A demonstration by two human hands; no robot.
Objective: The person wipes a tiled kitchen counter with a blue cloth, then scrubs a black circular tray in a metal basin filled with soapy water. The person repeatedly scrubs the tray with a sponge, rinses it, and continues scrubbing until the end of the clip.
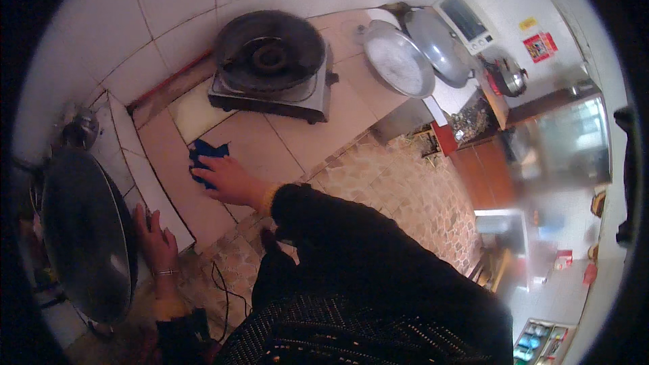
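Blue cloth (211, 151) lies bunched under my right hand (231, 179), on the tiled counter (270, 145), nearer to me than the gas stove (270, 61) and off to its left. The fingers are extended and parted over the fabric rather than wrapped round it; I judge that this spread presses it against the tile so it doesn't slip away. Whether a fingertip pinches a fold, I cannot tell. My left hand (159, 240) is open too, its fingers slightly bent, farther left of the stove and closer to me, by the white ledge (154, 186) and just beside the large dark wok (84, 236). It looks set there to steady me as I lean, though I can't make out whether it touches the wok's rim. The wok is well apart from the stove, perhaps to leave the counter within reach. To the right of the stove sits a shallow metal pan (399, 64), with a grey metal vessel (443, 47) close beside it, seemingly tilted, probably to save room.
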